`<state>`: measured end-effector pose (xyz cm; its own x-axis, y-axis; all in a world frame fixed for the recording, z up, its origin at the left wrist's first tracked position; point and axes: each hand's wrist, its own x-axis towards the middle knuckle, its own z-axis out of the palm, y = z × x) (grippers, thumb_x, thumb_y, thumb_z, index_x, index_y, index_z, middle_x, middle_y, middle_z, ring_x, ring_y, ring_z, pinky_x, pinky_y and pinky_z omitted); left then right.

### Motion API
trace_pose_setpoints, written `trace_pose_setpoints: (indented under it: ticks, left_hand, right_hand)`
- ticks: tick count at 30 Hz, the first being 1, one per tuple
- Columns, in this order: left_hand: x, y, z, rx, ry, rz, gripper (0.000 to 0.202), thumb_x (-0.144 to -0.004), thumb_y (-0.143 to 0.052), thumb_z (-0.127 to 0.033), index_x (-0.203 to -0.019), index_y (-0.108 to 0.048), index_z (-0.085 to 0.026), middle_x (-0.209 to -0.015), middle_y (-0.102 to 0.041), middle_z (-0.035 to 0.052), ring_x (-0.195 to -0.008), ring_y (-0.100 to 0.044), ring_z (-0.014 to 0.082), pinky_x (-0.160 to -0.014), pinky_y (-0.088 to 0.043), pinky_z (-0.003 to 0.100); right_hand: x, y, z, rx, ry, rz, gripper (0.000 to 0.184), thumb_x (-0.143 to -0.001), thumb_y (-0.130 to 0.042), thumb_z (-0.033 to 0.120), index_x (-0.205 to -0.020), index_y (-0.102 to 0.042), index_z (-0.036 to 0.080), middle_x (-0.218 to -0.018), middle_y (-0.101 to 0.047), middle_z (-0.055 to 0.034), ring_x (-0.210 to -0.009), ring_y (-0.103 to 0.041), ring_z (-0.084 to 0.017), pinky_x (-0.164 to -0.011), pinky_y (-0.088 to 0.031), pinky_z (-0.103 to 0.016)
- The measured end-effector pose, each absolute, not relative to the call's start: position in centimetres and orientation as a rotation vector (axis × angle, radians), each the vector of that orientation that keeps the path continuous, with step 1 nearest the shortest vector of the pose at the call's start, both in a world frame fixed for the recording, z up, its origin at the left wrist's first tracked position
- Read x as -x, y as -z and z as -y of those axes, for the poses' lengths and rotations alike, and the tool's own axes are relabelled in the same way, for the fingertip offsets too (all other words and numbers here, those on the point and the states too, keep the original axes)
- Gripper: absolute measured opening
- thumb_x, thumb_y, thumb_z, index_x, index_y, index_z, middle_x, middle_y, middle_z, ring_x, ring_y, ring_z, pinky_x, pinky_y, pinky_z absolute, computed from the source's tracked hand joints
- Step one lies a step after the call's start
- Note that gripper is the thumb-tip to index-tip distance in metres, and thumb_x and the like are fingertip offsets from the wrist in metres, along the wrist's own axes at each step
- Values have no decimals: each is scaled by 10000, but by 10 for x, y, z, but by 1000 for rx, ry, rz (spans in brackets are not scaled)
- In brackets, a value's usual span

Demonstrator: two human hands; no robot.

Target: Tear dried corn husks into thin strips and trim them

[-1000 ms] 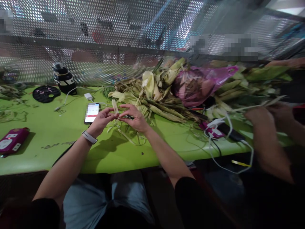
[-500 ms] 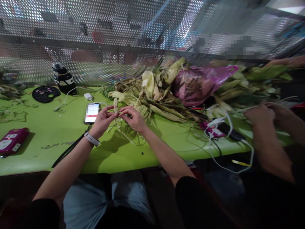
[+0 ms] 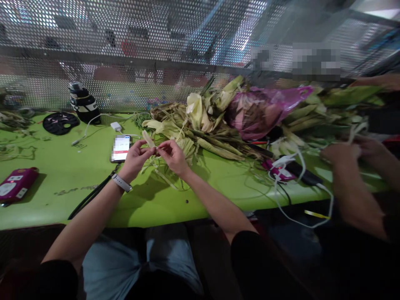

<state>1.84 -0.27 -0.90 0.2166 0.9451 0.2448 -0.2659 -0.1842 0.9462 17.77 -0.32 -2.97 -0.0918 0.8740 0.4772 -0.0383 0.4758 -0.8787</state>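
My left hand (image 3: 137, 156) pinches a pale corn husk strip (image 3: 148, 139) that sticks up and to the left from between thumb and fingers. My right hand (image 3: 171, 156) meets it fingertip to fingertip, closed on the strip's lower end; the exact contact is partly hidden by the fingers. Beneath both hands, thin loose husk shreds (image 3: 165, 177) trail on the green table (image 3: 140, 208). Just beyond them lies a heap of corn husks (image 3: 218, 146), some dry and brown, some pale green. A lit phone (image 3: 121, 146) lies close to my left hand.
Left stand a black bottle (image 3: 84, 105), a black palette-shaped mat (image 3: 61, 123) and a magenta power strip (image 3: 18, 184). A pink plastic bag (image 3: 253, 112) rests on the heap. White cables (image 3: 276, 196) droop over the edge at right, near a co-worker's blurred hands (image 3: 343, 150). Perforated metal closes the back.
The strip in my fingers now leans left instead of standing upright. My right fingers have curled closer together at its lower end. The co-worker's hands now show a raised pale strip.
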Motion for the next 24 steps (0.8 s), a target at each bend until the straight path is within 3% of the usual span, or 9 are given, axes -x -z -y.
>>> trace_pose_setpoints:
  ticks: [5,12,24]
  left_hand:
    - [-18,12,3,-1264,-1287,-707,416,-720,-782,-245,-1073,-585,-147,-808,-726,35,-763,-696,147,-801,-554,308]
    - [-18,8,7,-1249,-1238,-691,590,-650,-824,-178,-1138,-493,-157,-816,-727,28,-781,-711,156,-822,-561,314]
    - [-14,13,2,-1247,-1232,-706,531,-662,-810,-179,-1099,-509,-151,-814,-726,33,-783,-711,155,-819,-561,315]
  right_hand:
    - [-176,31,1,737,-958,1426,385,-785,-685,503,-987,-508,227,-953,-599,-24,-764,-613,-124,-713,-577,-296]
    - [-180,30,-1,804,-943,1474,287,-804,-672,424,-940,-545,206,-857,-616,-6,-707,-604,-110,-696,-549,-282]
    - [-181,26,2,783,-1080,1420,244,-776,-693,377,-914,-588,206,-844,-633,-3,-738,-618,-123,-745,-550,-310]
